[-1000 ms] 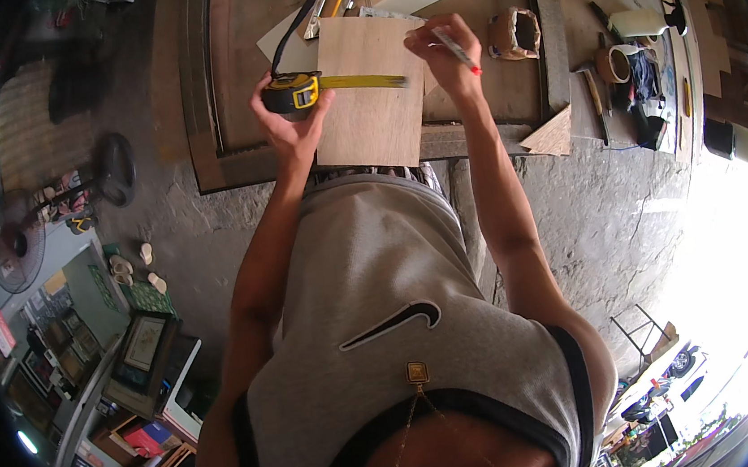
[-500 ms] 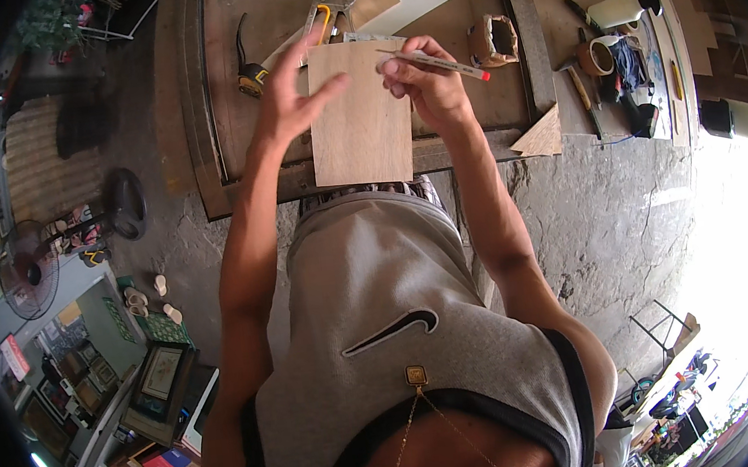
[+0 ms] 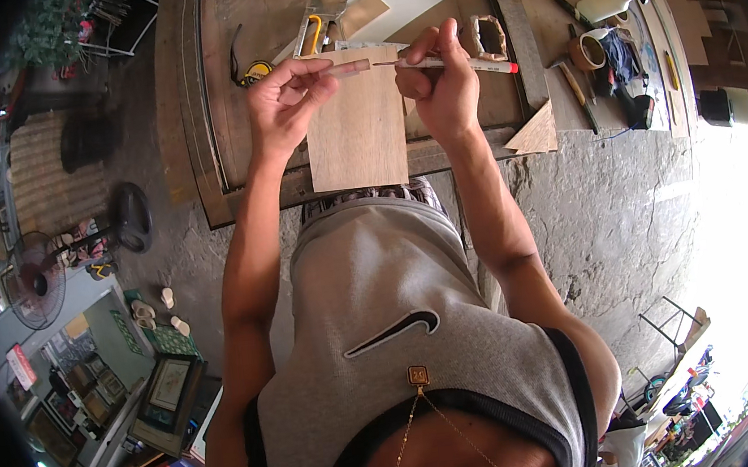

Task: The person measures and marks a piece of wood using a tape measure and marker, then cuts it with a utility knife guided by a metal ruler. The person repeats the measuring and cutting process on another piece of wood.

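Note:
In my right hand is a slim white pen with a red end. Its thin dark tip points left. My left hand pinches a short, narrow, pale brownish piece whose kind I cannot make out. The free end of that piece is close to the pen tip, with the two roughly in line. Below both hands, a rectangular wooden board rests at the near edge of the workbench, partly overhanging it.
Beyond the board are a yellow-handled tool and a tape measure. A square hollow block and a wooden triangle lie to the right, then a hammer and a round container. A fan stands left.
My left hand, open and blurred before, now pinches the short piece. My right hand has shifted slightly right with the pen, which now lies more level, its tip toward that piece.

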